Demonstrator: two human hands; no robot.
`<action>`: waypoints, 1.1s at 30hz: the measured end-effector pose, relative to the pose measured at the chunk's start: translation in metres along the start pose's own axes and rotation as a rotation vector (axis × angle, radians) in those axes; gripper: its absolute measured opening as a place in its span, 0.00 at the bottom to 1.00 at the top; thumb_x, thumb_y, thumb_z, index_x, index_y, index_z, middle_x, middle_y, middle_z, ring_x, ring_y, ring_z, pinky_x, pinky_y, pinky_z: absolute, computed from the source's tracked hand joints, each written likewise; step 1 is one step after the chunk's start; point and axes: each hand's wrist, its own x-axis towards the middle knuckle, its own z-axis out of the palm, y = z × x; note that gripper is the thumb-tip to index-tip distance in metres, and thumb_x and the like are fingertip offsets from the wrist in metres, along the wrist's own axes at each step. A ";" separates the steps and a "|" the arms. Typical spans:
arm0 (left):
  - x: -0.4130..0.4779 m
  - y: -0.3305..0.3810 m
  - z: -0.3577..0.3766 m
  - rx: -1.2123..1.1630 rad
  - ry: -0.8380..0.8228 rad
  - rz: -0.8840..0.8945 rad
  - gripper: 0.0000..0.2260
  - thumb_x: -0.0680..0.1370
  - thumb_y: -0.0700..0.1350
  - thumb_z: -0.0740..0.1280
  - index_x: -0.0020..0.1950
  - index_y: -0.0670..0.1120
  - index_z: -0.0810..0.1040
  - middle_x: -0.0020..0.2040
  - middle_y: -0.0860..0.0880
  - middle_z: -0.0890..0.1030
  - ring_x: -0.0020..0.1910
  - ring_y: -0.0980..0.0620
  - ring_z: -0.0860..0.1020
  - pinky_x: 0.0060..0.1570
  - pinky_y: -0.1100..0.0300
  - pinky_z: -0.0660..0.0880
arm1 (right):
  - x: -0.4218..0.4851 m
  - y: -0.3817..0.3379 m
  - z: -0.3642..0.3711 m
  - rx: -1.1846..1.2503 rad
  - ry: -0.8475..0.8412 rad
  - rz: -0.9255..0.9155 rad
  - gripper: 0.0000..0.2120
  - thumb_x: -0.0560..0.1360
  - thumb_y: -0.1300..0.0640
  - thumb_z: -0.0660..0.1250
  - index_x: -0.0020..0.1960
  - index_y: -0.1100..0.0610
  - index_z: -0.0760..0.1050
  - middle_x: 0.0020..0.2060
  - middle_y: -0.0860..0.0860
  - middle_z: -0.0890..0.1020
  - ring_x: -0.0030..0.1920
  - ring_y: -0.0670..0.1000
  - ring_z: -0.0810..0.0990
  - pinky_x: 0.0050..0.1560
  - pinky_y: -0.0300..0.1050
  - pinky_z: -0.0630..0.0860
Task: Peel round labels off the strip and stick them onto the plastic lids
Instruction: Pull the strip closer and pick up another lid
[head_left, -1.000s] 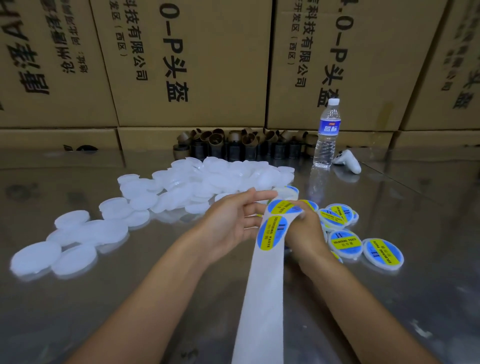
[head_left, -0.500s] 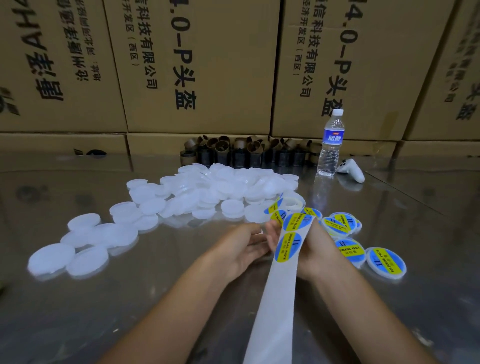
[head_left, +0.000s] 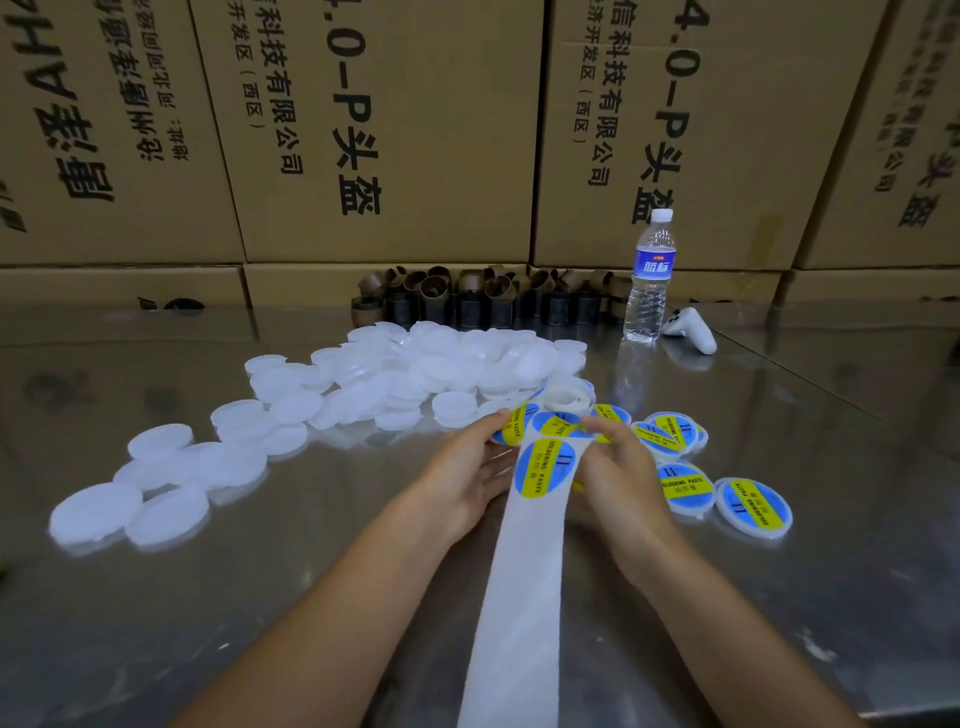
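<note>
I saw the white strip (head_left: 511, 597) running up the table (head_left: 260, 597) from the near edge, carrying round blue labels (head_left: 544, 468), each with a yellow band. The left hand (head_left: 465, 486) pinched the edge of one of the labels at the strip's far end. The right hand (head_left: 618, 480) curled its fingers over the strip there. Plain lids (head_left: 415, 374) lay heaped beyond, and labelled lids (head_left: 753, 501) lay just right of the hands.
</note>
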 end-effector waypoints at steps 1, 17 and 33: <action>0.000 0.000 -0.001 0.025 0.007 0.001 0.10 0.81 0.47 0.62 0.46 0.44 0.79 0.38 0.47 0.81 0.38 0.51 0.79 0.41 0.59 0.76 | 0.001 -0.001 -0.002 -0.059 0.048 -0.118 0.17 0.75 0.69 0.58 0.57 0.51 0.71 0.47 0.49 0.79 0.42 0.47 0.79 0.39 0.40 0.74; 0.004 0.000 -0.007 0.243 0.098 0.226 0.14 0.80 0.51 0.64 0.41 0.45 0.83 0.43 0.42 0.80 0.40 0.48 0.79 0.47 0.55 0.75 | 0.029 -0.023 0.002 -0.099 -0.302 0.323 0.16 0.76 0.47 0.65 0.50 0.60 0.80 0.40 0.51 0.85 0.42 0.51 0.83 0.46 0.44 0.80; -0.106 0.006 -0.053 0.395 -0.351 0.304 0.14 0.72 0.52 0.69 0.45 0.41 0.85 0.47 0.42 0.85 0.46 0.52 0.82 0.46 0.66 0.74 | 0.061 -0.011 0.008 0.174 -0.106 0.349 0.10 0.80 0.57 0.60 0.54 0.61 0.77 0.55 0.60 0.81 0.47 0.58 0.83 0.45 0.49 0.80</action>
